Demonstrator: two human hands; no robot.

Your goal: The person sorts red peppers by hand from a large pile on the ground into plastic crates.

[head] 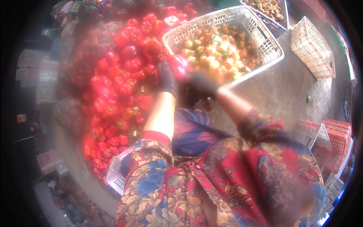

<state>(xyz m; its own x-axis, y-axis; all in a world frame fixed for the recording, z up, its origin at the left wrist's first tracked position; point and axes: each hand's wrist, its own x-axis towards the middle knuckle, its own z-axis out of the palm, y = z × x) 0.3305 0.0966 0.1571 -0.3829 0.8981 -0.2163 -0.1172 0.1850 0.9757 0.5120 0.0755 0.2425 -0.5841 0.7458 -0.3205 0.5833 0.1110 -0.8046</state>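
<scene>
A large glossy red bell pepper [179,67] is in my left hand [167,77], which wears a dark glove. My right hand [204,84], also dark-gloved, is close to the pepper's right side and blurred. Whether it holds anything cannot be made out. Just beyond both hands stands a white plastic crate [279,55] with slotted walls. Inside it lies a heap of pale yellow-green pepper cores [221,54]. To the left spreads a big pile of red bell peppers [124,82], some with green stems showing.
Another crate of cores [266,8] stands at the far side. An empty-looking white crate [312,48] rests on the concrete floor [272,93] at right, near a small green round object [308,98]. Red crates [337,142] stand at lower right. A white crate corner [117,173] shows beside my left sleeve.
</scene>
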